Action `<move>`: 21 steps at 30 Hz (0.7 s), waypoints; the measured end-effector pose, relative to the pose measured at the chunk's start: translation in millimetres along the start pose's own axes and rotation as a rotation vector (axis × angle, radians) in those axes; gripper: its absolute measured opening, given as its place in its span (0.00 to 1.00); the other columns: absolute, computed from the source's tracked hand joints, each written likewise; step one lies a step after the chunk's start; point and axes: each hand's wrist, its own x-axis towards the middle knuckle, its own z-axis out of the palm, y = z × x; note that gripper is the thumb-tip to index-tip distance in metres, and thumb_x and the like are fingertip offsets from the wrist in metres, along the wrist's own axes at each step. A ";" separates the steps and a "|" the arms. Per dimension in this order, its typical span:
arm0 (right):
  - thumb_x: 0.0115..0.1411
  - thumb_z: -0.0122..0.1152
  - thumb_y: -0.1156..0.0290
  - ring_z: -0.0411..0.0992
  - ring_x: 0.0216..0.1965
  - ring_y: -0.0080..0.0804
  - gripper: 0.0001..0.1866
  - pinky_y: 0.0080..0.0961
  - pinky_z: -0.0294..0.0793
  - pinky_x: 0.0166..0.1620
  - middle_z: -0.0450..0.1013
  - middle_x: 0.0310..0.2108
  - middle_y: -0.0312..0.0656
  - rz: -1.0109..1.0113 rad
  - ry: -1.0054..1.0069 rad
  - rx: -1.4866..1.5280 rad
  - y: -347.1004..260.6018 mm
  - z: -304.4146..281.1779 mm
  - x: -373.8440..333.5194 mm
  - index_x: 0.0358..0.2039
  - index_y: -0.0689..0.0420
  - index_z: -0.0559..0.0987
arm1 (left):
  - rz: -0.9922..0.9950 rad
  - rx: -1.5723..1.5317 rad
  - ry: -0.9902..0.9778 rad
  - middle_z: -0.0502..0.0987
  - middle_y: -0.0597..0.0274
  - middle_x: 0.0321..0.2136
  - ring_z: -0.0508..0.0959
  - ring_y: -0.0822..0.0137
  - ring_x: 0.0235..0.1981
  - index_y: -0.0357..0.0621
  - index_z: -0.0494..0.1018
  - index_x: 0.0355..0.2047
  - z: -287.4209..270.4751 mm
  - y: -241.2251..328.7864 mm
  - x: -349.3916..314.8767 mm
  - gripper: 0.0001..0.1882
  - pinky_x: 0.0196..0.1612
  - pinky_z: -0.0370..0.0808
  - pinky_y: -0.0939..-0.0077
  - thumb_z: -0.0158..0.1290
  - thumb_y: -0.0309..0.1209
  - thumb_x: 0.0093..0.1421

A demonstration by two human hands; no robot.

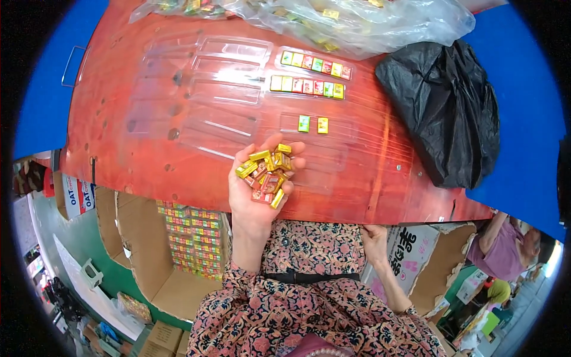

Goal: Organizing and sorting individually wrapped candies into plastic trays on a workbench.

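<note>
A red counter (125,166) fills the middle and upper part of the frame as I work at its lower edge. A clear bag (404,27), with gold pieces showing through the plastic, stretches across the top, and a crumpled black bag (446,113) lies at upper right. At lower left, an open carton (143,232) below the counter holds packed, multicoloured rows. Clear trays (235,50) lie flat left of upper centre.

My left grip (244,205), palm up near the centre of the frame and over the counter's lower edge, is cupped, fingers curled up around a heap of small gold and red blocks (270,178). My right grip (374,238) is bent in at the counter's lower edge, right of centre; whether it has hold of anything, I cannot tell.

Just right of upper centre, two coloured rows sit in trays, an upper row (316,65) and a lower row (307,87). Beneath them, slightly apart, are a green piece (304,124) and a yellow piece (323,125).
</note>
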 end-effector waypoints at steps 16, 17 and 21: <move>0.39 0.61 0.73 0.69 0.39 0.48 0.14 0.40 0.63 0.45 0.73 0.32 0.50 -0.509 0.327 -0.691 -18.0 0.9 20.5 0.32 0.58 0.77 | -0.036 0.010 -0.014 0.69 0.42 0.43 0.74 0.54 0.38 0.39 0.66 0.47 -0.4 -1.6 -1.2 0.24 0.23 0.76 0.70 0.34 0.42 0.58; 0.39 0.61 0.73 0.69 0.39 0.48 0.14 0.40 0.63 0.45 0.73 0.32 0.50 -0.511 0.323 -0.692 -18.9 4.4 23.4 0.32 0.58 0.77 | -0.046 0.006 -0.015 0.69 0.42 0.43 0.74 0.53 0.38 0.39 0.66 0.47 -0.2 -2.4 -0.8 0.24 0.23 0.76 0.70 0.34 0.42 0.58; 0.40 0.61 0.72 0.66 0.39 0.53 0.17 0.42 0.62 0.43 0.70 0.35 0.53 -0.581 0.526 -0.801 -14.7 11.4 26.4 0.35 0.60 0.75 | -0.047 0.020 -0.026 0.69 0.41 0.43 0.74 0.53 0.38 0.39 0.66 0.47 0.4 -3.0 0.9 0.24 0.24 0.77 0.69 0.34 0.42 0.58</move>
